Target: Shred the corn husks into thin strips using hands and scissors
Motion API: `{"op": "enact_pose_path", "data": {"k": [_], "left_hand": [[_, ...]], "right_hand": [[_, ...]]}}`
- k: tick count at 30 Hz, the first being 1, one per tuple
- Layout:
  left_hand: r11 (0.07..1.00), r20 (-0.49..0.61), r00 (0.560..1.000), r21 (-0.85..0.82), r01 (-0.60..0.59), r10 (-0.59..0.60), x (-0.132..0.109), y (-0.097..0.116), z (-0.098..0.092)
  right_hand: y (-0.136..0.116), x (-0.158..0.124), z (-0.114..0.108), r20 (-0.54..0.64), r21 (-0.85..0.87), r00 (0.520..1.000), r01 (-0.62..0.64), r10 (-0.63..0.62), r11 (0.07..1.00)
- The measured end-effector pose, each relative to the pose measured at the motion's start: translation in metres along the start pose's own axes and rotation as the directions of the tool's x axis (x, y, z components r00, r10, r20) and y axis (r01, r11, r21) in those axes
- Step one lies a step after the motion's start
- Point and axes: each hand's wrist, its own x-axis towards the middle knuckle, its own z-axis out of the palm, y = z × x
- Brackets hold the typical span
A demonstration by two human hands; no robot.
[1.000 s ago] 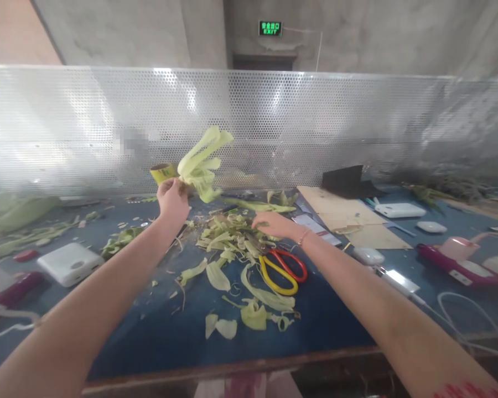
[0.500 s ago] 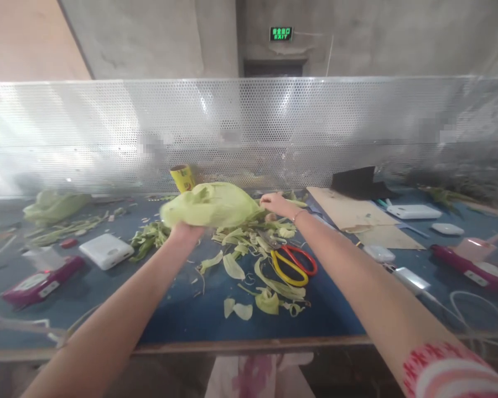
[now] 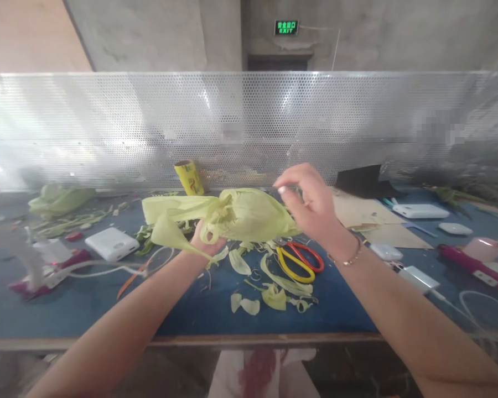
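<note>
My left hand (image 3: pixel 205 242) grips a bundle of pale green husk leaves (image 3: pixel 232 216) and holds it sideways over the blue table (image 3: pixel 191 309), with loose leaf ends trailing to the left. My right hand (image 3: pixel 309 202) hovers at the bundle's right end with its fingers curled and pinched together; what they pinch, if anything, I cannot make out. A bracelet sits on that wrist. Under the bundle lie trimmed leaf scraps (image 3: pixel 274 293) and scissors with red and yellow handles (image 3: pixel 296 260).
A perforated metal screen (image 3: pixel 249 127) runs along the back. A yellow roll (image 3: pixel 190 177) stands by it. A white box (image 3: pixel 108 243), a magenta device (image 3: pixel 45 271) and more leaves (image 3: pixel 58 202) lie left; cardboard (image 3: pixel 373 218), white devices (image 3: pixel 419 211), cables (image 3: pixel 481 309) right.
My left hand brought the leaf bundle down from upright to lying sideways over the table. My right hand lifted off the scrap pile and rose to the bundle's right end. The view shifted left.
</note>
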Motion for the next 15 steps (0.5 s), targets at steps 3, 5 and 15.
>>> {"op": "enact_pose_path", "data": {"k": [3, 5, 15], "left_hand": [[0.984, 0.063, 0.997, -0.167, 0.053, -0.043, -0.004, -0.004, 0.002], [0.971, 0.095, 0.993, -0.223, 0.088, -0.068, -0.008, -0.006, 0.003], [0.951, -0.071, 0.969, -0.218, 0.218, -0.238, -0.01, -0.006, 0.016]], "right_hand": [[-0.016, -0.002, 0.011, 0.297, -0.079, 0.951, 0.112, -0.084, 0.991], [-0.018, -0.008, 0.021, 0.361, -0.118, 0.931, 0.092, -0.043, 0.989], [0.02, -0.049, 0.043, 0.357, -0.063, 0.868, -0.348, 0.346, 0.936]]}}
